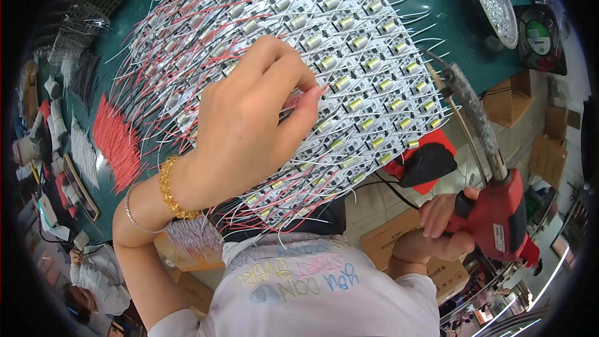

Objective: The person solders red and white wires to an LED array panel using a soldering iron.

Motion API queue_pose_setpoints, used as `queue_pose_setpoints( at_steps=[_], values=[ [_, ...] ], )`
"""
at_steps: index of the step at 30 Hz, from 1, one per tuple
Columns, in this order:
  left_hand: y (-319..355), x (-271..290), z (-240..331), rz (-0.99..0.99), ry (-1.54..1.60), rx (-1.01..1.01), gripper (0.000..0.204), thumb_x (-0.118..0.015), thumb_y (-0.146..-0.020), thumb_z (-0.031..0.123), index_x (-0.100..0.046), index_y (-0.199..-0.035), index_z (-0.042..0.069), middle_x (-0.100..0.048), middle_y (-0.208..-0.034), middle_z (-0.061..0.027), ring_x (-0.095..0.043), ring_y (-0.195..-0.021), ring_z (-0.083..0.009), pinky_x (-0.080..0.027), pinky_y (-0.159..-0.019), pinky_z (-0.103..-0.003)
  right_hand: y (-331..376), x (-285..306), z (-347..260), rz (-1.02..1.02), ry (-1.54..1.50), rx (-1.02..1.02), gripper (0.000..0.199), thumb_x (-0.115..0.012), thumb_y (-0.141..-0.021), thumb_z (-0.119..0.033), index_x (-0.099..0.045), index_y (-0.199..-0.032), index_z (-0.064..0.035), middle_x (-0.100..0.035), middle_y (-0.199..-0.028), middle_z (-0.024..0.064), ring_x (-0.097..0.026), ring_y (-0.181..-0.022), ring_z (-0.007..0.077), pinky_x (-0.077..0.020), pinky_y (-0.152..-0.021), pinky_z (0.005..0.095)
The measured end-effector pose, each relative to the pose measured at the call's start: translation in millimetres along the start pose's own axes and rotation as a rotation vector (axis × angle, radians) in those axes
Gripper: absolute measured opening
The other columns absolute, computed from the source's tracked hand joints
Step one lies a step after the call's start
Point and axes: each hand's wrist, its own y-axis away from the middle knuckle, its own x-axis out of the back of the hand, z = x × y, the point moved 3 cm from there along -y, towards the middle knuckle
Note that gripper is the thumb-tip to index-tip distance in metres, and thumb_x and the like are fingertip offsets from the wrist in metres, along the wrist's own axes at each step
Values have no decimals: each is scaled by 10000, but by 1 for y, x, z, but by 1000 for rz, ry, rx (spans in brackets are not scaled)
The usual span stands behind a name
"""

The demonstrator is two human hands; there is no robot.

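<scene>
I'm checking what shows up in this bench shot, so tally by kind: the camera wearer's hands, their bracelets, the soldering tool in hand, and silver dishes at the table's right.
Hands: 2 (left hand, right hand)
Bracelets: 2 (yellow beaded bracelet, thin silver bracelet)
Red soldering gun: 1
Silver dish: 1
Total: 6

Left hand [246, 112]: over the white circuit-board panel [392, 92], thumb and forefinger together. Right hand [444, 228]: grips the red-and-black pistol-shaped soldering gun [504, 221], right of the panel. Straight red wires [115, 143]: left of the panel.
</scene>
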Motion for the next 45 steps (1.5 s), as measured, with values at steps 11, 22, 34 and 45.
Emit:
queue_pose_setpoints(
  at_steps=[11, 22, 34, 45],
  values=[
    [6, -8, 4, 17, -16, 41, 127, -688, -714, -22, -600, -795, 20, -548, -888, -84, -593, -633, -158, -481, -525, -249, 32, 10, 12, -97, -7, -175, 857, -594, -790, -621, -416, -1215, 102, -470, -483, -27, -431, -388, 91, -371, -402, 231],
    [5, -16, 5, 82, -154, -11, 154, -693, -670, -29, -576, -746, 35, -555, -874, -59, -581, -560, -141, -449, -464, -261, 33, 6, 6, 175, 27, -333, 805, -704, -759, -492, -412, -1162, 141, -484, -498, -11, -458, -401, 102, -402, -429, 241],
    [5, -16, 4, 102, -133, -53, 165, -705, -675, -35, -564, -720, 39, -555, -856, -54, -567, -535, -138, -435, -447, -262, 27, 6, 2, -58, 87, -233, 821, -599, -819, -563, -397, -1241, 112, -474, -492, -27, -435, -400, 91, -388, -430, 230],
    [-1, 10, 9, -105, 168, -19, 113, -647, -746, -23, -588, -831, 23, -556, -944, -112, -550, -700, -182, -442, -560, -260, 17, -15, -3, 41, 76, -216, 783, -596, -833, -541, -403, -1234, 104, -466, -480, -21, -428, -394, 89, -363, -412, 233]
  ],
)
